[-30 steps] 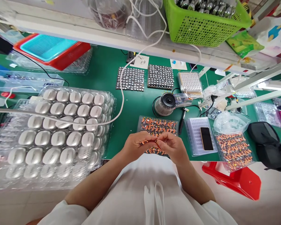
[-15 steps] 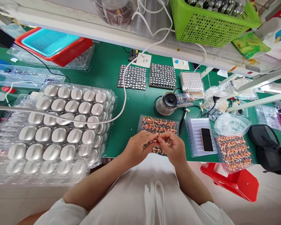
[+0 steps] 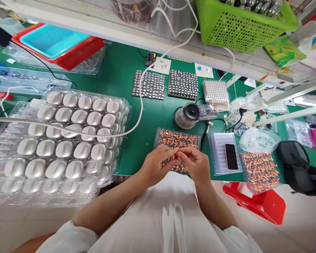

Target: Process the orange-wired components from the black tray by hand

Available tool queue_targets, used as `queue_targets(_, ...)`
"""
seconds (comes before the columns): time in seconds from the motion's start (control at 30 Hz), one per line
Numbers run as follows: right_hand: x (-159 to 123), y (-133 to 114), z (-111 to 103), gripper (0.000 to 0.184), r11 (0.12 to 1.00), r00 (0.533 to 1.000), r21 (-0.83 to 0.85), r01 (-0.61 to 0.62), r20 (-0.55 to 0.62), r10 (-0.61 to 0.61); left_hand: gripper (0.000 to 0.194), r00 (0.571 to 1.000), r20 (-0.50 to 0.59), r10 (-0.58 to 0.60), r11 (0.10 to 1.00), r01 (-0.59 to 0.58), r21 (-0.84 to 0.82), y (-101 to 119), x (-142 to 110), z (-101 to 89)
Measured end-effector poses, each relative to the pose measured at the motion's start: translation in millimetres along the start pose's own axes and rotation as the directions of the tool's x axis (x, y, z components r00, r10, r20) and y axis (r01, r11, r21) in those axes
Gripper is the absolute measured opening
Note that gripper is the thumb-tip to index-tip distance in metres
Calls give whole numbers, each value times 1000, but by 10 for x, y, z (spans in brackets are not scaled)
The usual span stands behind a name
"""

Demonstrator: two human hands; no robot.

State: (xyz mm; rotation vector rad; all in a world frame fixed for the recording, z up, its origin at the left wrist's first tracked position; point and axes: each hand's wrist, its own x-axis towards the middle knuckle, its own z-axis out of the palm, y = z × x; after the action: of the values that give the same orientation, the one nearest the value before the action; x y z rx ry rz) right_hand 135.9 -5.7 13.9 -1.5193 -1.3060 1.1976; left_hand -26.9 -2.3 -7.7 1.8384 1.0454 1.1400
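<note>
My left hand [image 3: 156, 163] and my right hand [image 3: 197, 163] meet fingertip to fingertip above a clear tray of small orange-wired parts [image 3: 179, 135] at the front of the bench. Both are closed in a pinch. Whatever lies between the fingertips is too small and too covered to make out. Just beyond the right hand lies a small black-handled hammer [image 3: 205, 135]. A grey round device with a black dial top [image 3: 187, 115] stands behind the tray.
At left, stacked clear trays hold silvery rounded cases [image 3: 64, 149]. A white cable [image 3: 121, 134] loops across the bench. To the right are white trays with a phone [image 3: 231, 156], another orange-wired tray [image 3: 262, 170] and a black pouch [image 3: 295, 158]. A green basket [image 3: 234, 30] sits on the shelf above.
The hands stay pinched together over the tray, with only slight shifts of the fingers. The whole view has moved a little; nothing else on the bench is displaced.
</note>
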Motion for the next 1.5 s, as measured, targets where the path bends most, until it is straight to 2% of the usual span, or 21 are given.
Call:
queue_targets(0.13,34,3,-9,13,984,990,133,-122,84,112,30,999,-28,-32,998,31,-50,21,8,5)
queue_targets(0.37,20,-18,13,12,978,983,144,-148,129,129,28,999,-1,-41,999,41,0,38,-31,-14)
queue_targets(0.5,5,44,39,14,957,981,235,-169,134,141,37,979,40,-198,980,197,38,86,-53,-42)
queue_targets(0.57,5,84,53,14,939,982,292,-182,103,159,35,970,21,-240,970,239,40,111,-50,-51)
queue_targets(0.6,7,102,59,14,930,982,319,-185,84,167,31,977,-10,-215,976,215,41,120,-46,-52)
queue_targets(0.67,12,128,71,15,914,982,362,-185,44,182,20,992,-99,-82,994,88,62,128,-40,-45)
queue_targets(0.73,15,138,84,15,906,981,384,-179,7,191,14,986,-152,63,993,-46,109,125,-42,-26)
queue_targets(0.8,13,138,100,16,899,980,402,-175,-16,198,14,976,-165,139,980,-112,163,116,-51,0)
queue_targets(1.0,-8,126,150,13,880,980,450,-155,-43,195,24,965,-200,168,957,-111,269,79,-70,48)
queue_targets(1.17,-21,125,195,12,884,981,453,-118,-88,175,24,962,-225,153,956,-86,282,31,-67,69)
queue_targets(1.27,-27,134,229,12,888,981,450,-92,-111,158,24,962,-249,115,974,-60,220,20,-65,81)
queue_targets(1.37,-33,137,245,12,910,984,408,-71,-123,131,16,966,-256,-41,997,56,51,32,-45,62)
queue_targets(1.43,-36,128,235,10,937,990,348,-42,-113,86,8,961,-196,-193,980,178,-93,39,-22,27)
queue_targets(1.5,-36,111,214,7,960,996,278,14,-84,10,5,951,-109,-290,943,264,-202,36,3,-17)
